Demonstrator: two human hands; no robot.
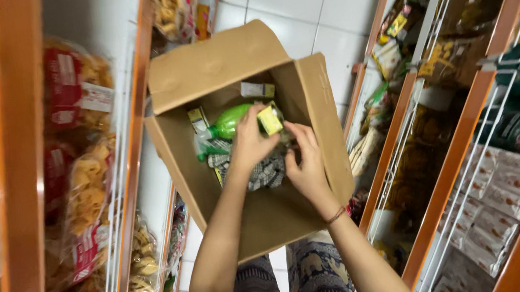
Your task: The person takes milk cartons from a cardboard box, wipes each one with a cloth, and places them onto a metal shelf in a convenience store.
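both my hands are down in the box [270, 219]. my left hand [247, 142] has its grip closed on a small yellow pack [270, 120]; my right hand [306, 163] curls over patterned sachets [268, 173], hold unclear. judging by the contents, much is left: one green bottle [229, 122], about three more yellow packs.

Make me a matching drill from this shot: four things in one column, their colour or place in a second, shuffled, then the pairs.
Things
1. bottle
2. small box
3. carton
4. snack bags

Colour or place
A. on the shelf at the left side
B. green, lying inside the carton
C. yellow, pinched in the left hand
D. brown, flaps open, on the person's lap

Pairs: 1-B, 2-C, 3-D, 4-A

The right hand reaches into the carton beside the left; whether its grip is closed on anything cannot be told.
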